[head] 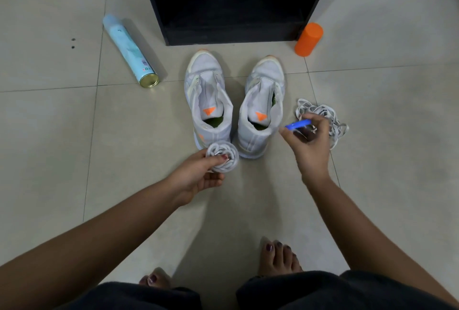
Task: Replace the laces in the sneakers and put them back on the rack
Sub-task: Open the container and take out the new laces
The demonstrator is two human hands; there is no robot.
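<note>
Trousers and feet: dark trousers (pixel 323 290) at the lower edge; bare feet (pixel 278 257) on the tiled floor (pixel 49 123), on the near side of the sneakers (pixel 207 93) and well apart from them.
Left hand (pixel 198 175): raised just in front of the heel of the left-side shoe; thumb and fingers curled round a coiled white lace (pixel 223 155).
Right hand (pixel 310 146): just right of the heel of the right-side shoe; fingertips pinching a small blue piece (pixel 298 124) with something clear beneath it, kind not to be told.
Sneakers: white pair, upright and side by side on the floor, toes pointing away; no laces in the eyelets, tongues pulled up, an orange triangle on each.
Loose laces (pixel 323 113): tangled white heap on the floor right of the sneakers, partly hidden behind the pinching fingers.
Rack (pixel 233 4): black, beyond the toes of the sneakers, near but apart; sneakers outside it.
Spray can (pixel 129 51): pale blue, lying on its side left of the sneakers, gold base nearest.
Orange cylinder (pixel 308 39): beyond and right of the sneakers.
</note>
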